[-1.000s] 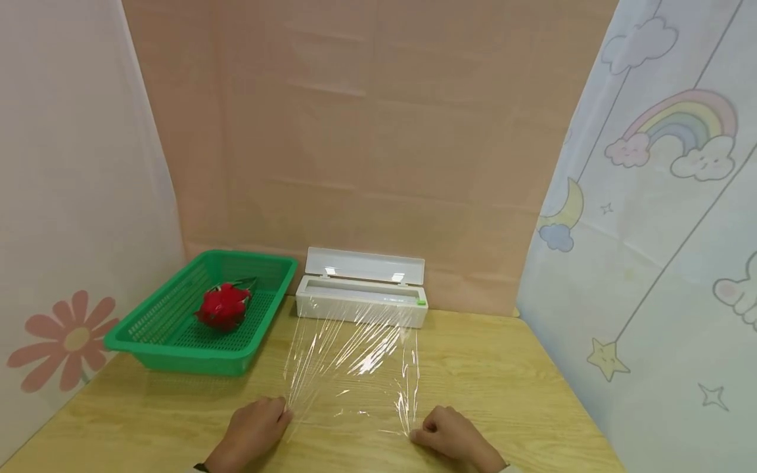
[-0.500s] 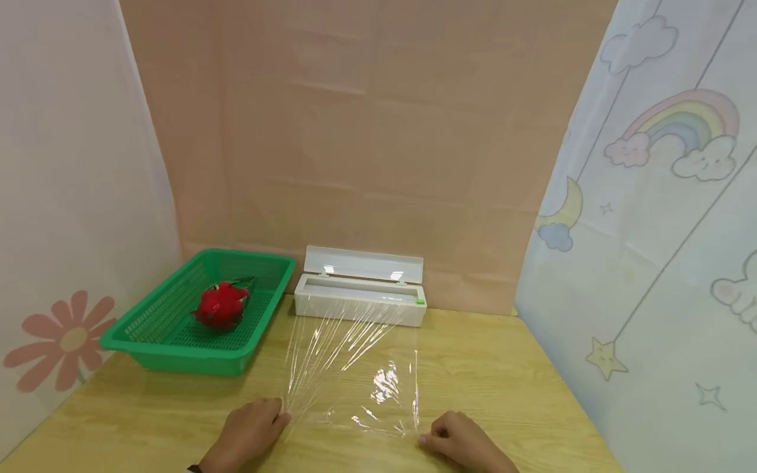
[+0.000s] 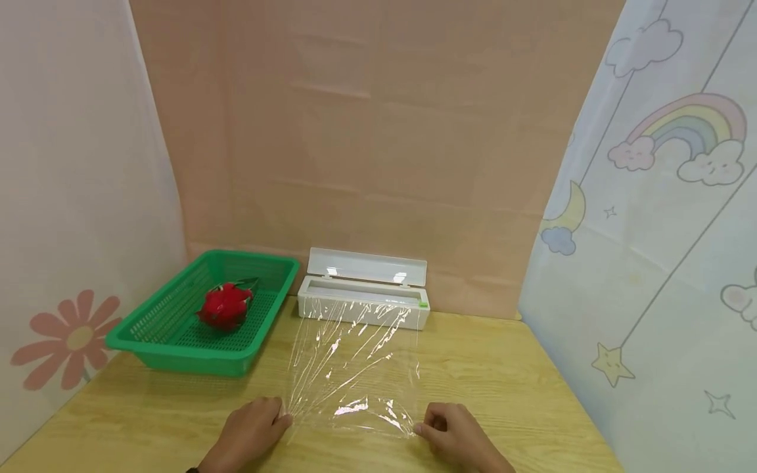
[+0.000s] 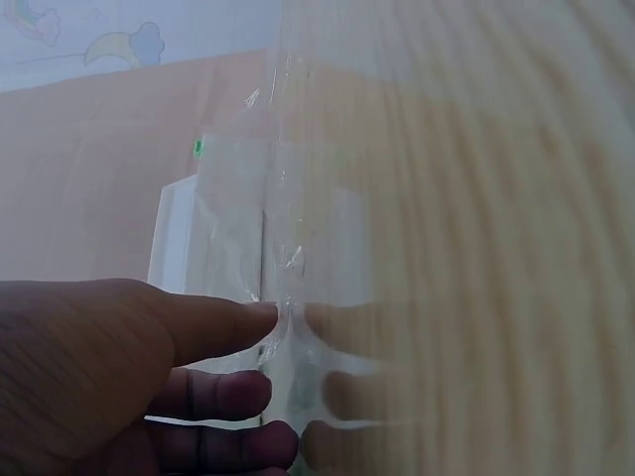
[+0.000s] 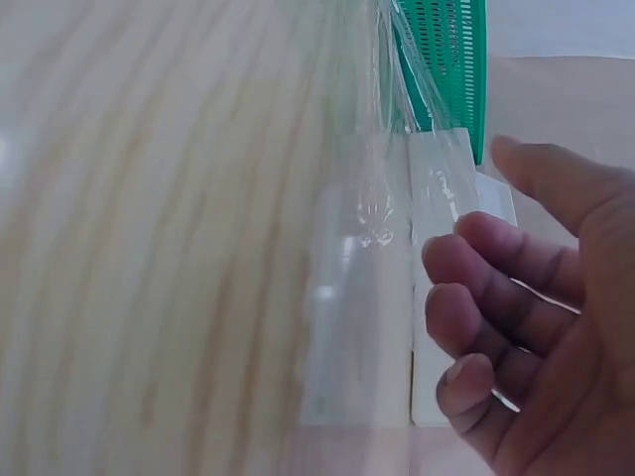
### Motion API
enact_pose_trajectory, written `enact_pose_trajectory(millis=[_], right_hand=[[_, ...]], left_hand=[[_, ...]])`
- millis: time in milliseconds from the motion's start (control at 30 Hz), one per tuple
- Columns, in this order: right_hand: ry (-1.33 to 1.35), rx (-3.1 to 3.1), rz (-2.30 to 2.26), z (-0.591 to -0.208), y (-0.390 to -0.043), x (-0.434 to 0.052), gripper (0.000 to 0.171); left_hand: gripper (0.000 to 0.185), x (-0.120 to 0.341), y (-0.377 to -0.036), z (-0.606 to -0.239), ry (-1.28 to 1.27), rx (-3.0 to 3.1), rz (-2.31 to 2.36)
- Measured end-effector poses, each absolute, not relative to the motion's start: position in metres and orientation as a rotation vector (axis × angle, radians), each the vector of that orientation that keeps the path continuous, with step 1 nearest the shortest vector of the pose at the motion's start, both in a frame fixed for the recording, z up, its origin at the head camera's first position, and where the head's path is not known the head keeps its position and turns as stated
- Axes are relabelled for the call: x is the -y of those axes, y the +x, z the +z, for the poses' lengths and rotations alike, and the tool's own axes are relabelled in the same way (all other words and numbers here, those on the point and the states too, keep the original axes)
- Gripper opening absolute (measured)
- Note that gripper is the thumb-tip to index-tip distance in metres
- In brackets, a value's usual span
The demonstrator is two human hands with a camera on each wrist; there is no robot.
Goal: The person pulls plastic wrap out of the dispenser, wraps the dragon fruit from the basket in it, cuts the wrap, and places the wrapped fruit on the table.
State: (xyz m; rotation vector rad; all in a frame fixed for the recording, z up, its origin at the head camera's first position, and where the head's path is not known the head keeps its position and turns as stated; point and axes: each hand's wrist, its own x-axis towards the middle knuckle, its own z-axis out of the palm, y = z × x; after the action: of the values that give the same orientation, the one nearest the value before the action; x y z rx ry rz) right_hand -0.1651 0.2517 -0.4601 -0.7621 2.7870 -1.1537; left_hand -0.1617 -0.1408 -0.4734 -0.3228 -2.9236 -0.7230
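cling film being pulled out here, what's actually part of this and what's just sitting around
In use:
cling film, pulled out over the table
white dispenser box, lid open
left hand, at the film's left corner
right hand, at its right corner

Lying about:
green basket
red fruit inside it

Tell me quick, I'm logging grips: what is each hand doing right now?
Left hand: pinches the near left corner of the cling film.
Right hand: fingers curled at the film's near right corner; grip cannot be told.

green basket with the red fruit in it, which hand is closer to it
Left. The left hand lies on the table just below and to the right of the green basket, at the wrap's near left corner. The right hand is farther right, beyond the plastic wrap.
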Motion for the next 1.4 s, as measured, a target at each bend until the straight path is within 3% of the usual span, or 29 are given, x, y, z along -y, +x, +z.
enact_pose_trajectory(millis=[200,567,1400], right_hand=[[-0.868,-2.841,-1.204,-0.457,-0.171,-0.245,0.017],[-0.864,-2.906,-1.223,-0.455,-0.178,-0.227,0.04],[-1.036,-2.963,-1.341,-0.449,-0.198,-0.203,0.036]], left_hand=[[0.039,0.139,-0.162,-0.469,-0.299,2.881,-0.685],[0.023,0.13,-0.165,-0.447,-0.282,2.682,-0.671],[0.049,0.149,-0.194,-0.41,-0.378,2.269,-0.581]])
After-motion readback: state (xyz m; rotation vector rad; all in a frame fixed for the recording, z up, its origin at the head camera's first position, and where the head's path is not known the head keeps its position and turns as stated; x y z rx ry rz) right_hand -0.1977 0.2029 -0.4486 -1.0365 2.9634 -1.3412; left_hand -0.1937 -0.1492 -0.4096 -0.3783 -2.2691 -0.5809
